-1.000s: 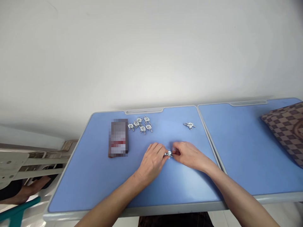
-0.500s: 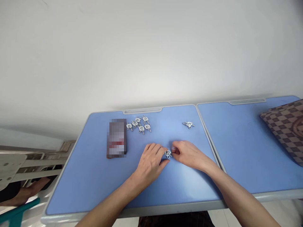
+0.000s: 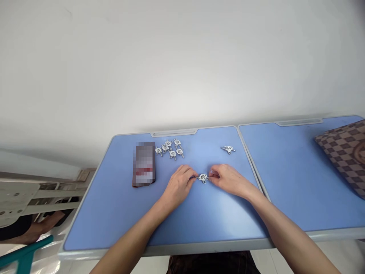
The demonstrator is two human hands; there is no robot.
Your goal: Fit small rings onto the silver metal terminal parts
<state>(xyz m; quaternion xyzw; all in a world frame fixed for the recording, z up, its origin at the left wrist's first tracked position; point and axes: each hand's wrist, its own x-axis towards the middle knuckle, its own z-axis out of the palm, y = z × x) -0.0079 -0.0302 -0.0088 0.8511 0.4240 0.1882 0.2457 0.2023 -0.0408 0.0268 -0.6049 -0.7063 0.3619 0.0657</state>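
Observation:
Both of my hands meet over the middle of a blue desk (image 3: 114,213). Between them is a small silver metal fitting (image 3: 202,177) with a round centre and short arms. My left hand (image 3: 179,185) pinches its left end with curled fingers. My right hand (image 3: 228,180) pinches its right end, fingers closed. A cluster of several like fittings (image 3: 170,148) lies at the back of the desk. One more single fitting (image 3: 228,149) lies apart at the back right.
A dark rectangular pack (image 3: 144,164) lies left of the cluster. A second blue desk (image 3: 302,179) adjoins on the right, with a brown checkered bag (image 3: 345,152) at its far right. Another person's hand (image 3: 42,224) shows at the lower left beside white furniture.
Both hands have moved a little farther from me across the desk with the fitting between them. My left fingers have drawn back, so more of the fitting shows.

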